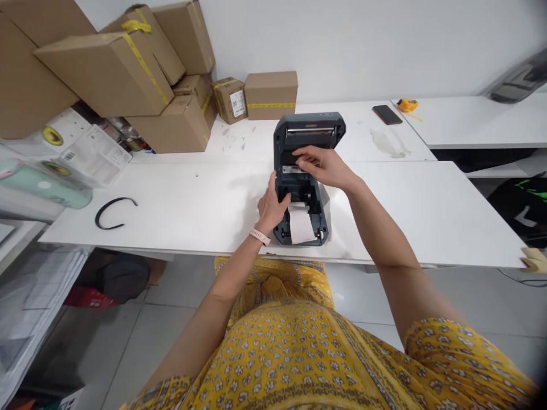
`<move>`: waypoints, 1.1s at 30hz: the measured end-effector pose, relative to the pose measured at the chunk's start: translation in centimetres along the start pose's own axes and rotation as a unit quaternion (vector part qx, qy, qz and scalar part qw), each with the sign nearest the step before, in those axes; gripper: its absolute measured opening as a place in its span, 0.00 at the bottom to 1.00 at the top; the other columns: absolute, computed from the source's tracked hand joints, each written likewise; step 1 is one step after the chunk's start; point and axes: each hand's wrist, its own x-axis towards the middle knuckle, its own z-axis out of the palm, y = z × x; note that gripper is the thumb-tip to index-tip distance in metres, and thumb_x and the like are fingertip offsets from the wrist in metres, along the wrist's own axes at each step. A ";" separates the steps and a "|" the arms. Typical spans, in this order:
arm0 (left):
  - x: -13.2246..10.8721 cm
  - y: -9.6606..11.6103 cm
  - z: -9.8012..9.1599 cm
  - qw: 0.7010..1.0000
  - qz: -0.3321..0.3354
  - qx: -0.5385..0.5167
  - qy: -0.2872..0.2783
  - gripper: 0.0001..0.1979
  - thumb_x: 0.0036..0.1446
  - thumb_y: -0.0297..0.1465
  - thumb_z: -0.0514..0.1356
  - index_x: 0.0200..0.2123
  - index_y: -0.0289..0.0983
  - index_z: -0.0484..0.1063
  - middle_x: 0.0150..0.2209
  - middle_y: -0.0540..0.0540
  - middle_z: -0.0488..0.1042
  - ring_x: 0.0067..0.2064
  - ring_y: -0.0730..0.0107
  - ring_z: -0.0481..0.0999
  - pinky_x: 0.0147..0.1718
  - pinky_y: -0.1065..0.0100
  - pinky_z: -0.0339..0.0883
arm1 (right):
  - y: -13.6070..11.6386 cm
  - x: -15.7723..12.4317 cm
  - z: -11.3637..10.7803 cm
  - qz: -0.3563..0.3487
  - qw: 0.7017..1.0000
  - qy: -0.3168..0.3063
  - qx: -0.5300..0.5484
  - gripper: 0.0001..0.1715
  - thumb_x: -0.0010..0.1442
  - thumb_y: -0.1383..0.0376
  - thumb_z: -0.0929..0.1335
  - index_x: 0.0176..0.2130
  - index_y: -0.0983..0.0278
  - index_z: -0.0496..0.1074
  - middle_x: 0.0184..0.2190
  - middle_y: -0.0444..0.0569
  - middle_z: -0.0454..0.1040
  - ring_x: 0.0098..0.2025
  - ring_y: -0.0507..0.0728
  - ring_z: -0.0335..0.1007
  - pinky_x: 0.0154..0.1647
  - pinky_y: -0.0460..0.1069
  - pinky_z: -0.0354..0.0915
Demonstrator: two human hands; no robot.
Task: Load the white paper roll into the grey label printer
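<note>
A dark grey label printer (280, 219) stands on the white table with its lid (310, 121) raised. Inside the lower half, a strip of white label paper (301, 225) hangs over the front edge. My left hand (272, 206) grips the printer's left side wall, its thumb hooked over the rim into the housing. In front of the raised lid's inner side is my right hand (322, 165), fingers bent loosely and apart, with nothing visible in them. Whether its fingertips touch the lid I cannot tell.
Cardboard boxes (106, 68) are stacked at the back left, with a smaller box (271, 94) behind the printer. A black headband (100, 213) lies to the left. At the back right are a phone (387, 114) and a yellow tape measure (407, 105). A green bottle (43, 182) lies far left.
</note>
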 end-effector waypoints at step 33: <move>0.0 -0.7 0.6 1.000 0.004 0.028 -0.008 0.37 0.69 0.37 0.53 0.76 0.41 0.40 0.70 0.35 0.66 0.65 0.47 0.74 0.62 0.46 0.68 | 1.7 0.8 6.1 -0.013 0.878 -0.378 -0.294 0.08 0.54 0.64 0.73 0.24 0.60 0.78 0.24 0.48 0.80 0.38 0.62 0.78 0.69 0.65 0.51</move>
